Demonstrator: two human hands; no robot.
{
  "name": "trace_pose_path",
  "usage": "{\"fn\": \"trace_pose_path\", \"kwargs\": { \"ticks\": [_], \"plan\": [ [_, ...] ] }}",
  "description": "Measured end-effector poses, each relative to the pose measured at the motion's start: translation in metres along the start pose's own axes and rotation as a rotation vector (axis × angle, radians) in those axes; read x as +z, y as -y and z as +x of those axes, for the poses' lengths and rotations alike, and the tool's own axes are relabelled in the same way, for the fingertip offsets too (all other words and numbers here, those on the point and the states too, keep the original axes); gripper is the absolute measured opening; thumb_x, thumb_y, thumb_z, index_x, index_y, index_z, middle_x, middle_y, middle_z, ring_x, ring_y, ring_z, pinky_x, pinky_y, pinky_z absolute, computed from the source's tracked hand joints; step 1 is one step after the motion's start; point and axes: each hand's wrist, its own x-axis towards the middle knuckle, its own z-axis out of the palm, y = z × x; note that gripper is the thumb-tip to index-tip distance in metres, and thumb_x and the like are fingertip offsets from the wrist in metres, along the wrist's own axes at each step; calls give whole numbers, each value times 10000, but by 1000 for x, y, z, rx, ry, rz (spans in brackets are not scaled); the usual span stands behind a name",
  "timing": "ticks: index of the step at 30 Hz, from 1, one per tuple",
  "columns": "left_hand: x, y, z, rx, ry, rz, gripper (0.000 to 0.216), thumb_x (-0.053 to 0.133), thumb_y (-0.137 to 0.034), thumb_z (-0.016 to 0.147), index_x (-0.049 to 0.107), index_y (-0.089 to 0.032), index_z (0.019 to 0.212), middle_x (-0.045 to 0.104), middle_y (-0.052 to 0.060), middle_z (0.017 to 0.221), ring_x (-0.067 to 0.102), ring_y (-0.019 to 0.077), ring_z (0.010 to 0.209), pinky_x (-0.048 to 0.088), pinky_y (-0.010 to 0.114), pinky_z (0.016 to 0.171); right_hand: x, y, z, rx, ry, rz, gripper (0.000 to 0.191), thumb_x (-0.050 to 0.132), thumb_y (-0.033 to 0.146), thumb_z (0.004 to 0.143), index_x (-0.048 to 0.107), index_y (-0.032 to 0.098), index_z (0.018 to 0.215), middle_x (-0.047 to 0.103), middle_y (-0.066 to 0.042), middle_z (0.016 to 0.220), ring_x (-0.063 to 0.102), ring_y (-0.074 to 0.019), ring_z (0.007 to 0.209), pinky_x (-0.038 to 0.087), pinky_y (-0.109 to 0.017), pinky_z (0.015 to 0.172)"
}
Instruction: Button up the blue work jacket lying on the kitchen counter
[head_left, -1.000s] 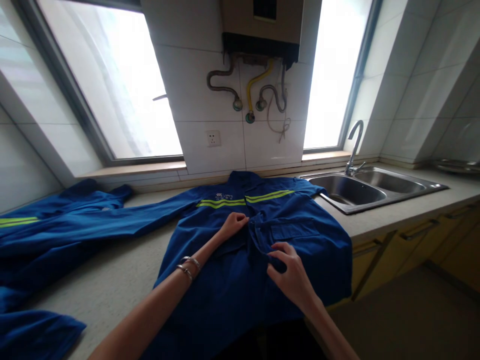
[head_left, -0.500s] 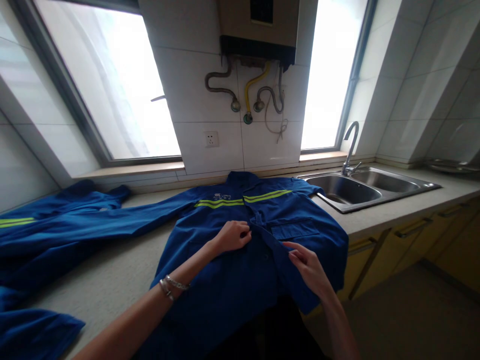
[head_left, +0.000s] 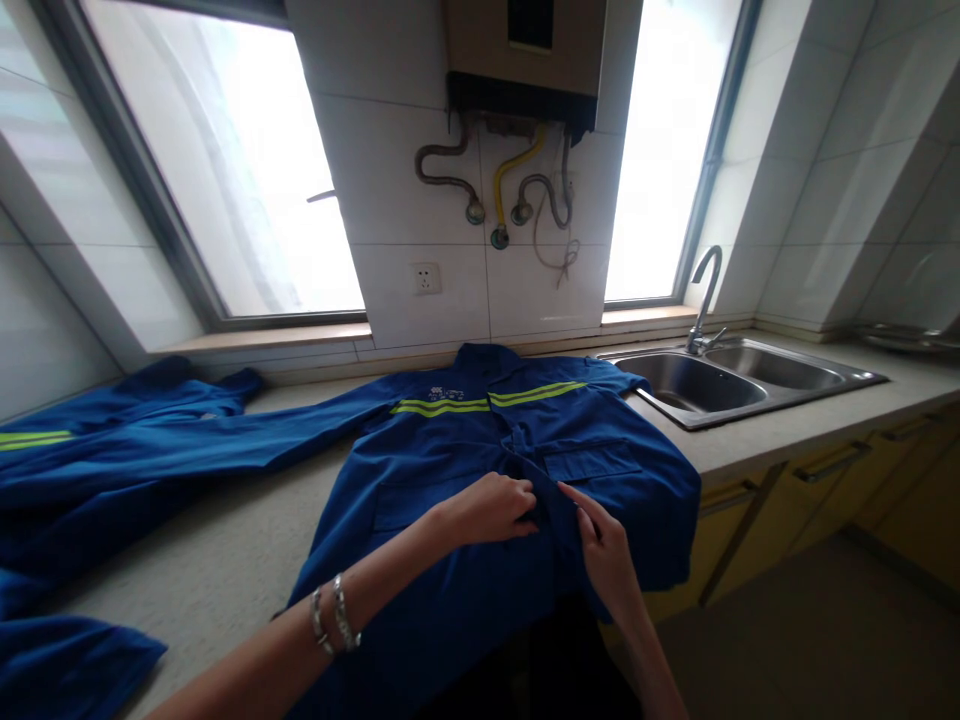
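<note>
From my remote seat, I see my left hand [head_left: 491, 508], two silvery bracelets [head_left: 335, 615] on its wrist, with fingers curled at the front edge of a jacket [head_left: 427, 450]; I can't tell whether it pinches the cloth. My right hand [head_left: 606, 555] pinches the loose front flap [head_left: 553, 530], index finger stretched along it.

The jacket lies face up across the middle of the frame on the table [head_left: 225, 560], its lower part hanging towards me. It is deep blue and wrinkled, collar farthest away, with paired yellow-green stripes [head_left: 439, 407] across the chest and a flapped pocket [head_left: 592, 460] right of the opening. White lettering [head_left: 446, 393] sits above the stripes, too small for me to read. One sleeve runs left towards another blue garment [head_left: 150, 400], rumpled and similarly striped.

Yellow cupboards [head_left: 750, 545] stand lower right. Beyond them, the steel sink [head_left: 784, 388] has two basins and a curved tap [head_left: 701, 300]. On the far wall are a socket [head_left: 427, 278], pipes [head_left: 501, 180] and a boxy heater [head_left: 480, 50].
</note>
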Motion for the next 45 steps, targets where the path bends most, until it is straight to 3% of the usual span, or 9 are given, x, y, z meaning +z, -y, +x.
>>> {"fn": "trace_pose_path", "kwargs": {
  "ticks": [4, 12, 19, 24, 28, 34, 38, 45],
  "plan": [
    [0, 1, -1, -5, 3, 29, 132, 567, -244, 829, 663, -155, 817, 658, 75, 862, 662, 206, 746, 460, 249, 603, 3, 1, -2, -65, 1, -11, 410, 397, 181, 865, 656, 226, 1181, 639, -66, 1168, 589, -209, 1079, 456, -356, 962],
    [5, -1, 1, 4, -27, 130, 151, 526, -195, 811, 667, -142, 810, 663, 73, 820, 645, 187, 664, 423, 245, 543, 7, 4, -3, -73, -39, -45, 341, 448, 254, 905, 658, 223, 1173, 653, -79, 1127, 600, -215, 1044, 464, -351, 932],
    [-10, 11, -4, -26, -107, -36, 99, 556, -170, 750, 633, -180, 688, 643, -6, 756, 607, 121, 666, 362, 202, 564, 17, 9, -6, -74, -76, -129, 322, 560, 343, 863, 660, 224, 1146, 662, -74, 1048, 625, -212, 946, 494, -322, 859],
    [-24, 17, -10, 19, -88, -139, 107, 578, -142, 706, 598, -168, 605, 594, -30, 677, 532, 72, 594, 338, 177, 566, 25, 12, -7, -42, -144, -140, 313, 552, 368, 860, 668, 219, 1110, 663, -74, 1059, 621, -218, 965, 489, -328, 859],
    [-32, 21, -13, 25, -81, -256, 113, 567, -138, 715, 658, -169, 657, 602, -23, 683, 533, 66, 602, 356, 160, 596, 28, 15, -5, 39, -206, -128, 301, 557, 395, 849, 658, 201, 1056, 661, -71, 1063, 608, -229, 977, 473, -346, 867],
    [-21, 20, -7, -107, -188, -408, 199, 543, -173, 746, 712, -158, 850, 661, 1, 743, 568, 96, 650, 389, 173, 641, 33, 23, 4, -42, -240, -118, 198, 556, 344, 848, 649, 197, 942, 655, -70, 962, 598, -213, 905, 455, -328, 833],
    [-11, 18, -2, -174, -193, -494, 189, 538, -167, 728, 690, -139, 837, 652, -2, 713, 559, 98, 629, 392, 177, 618, 36, 27, 5, -94, -244, -78, 134, 545, 300, 854, 628, 197, 874, 644, -64, 901, 591, -199, 858, 454, -313, 797],
    [-10, 19, -4, -225, -71, -664, 120, 573, -173, 663, 627, -124, 759, 619, -15, 634, 551, 97, 569, 374, 169, 514, 44, 23, -5, 89, -252, 97, 243, 614, 323, 805, 663, 178, 993, 675, -73, 991, 621, -215, 923, 471, -327, 851]
  ]
}}
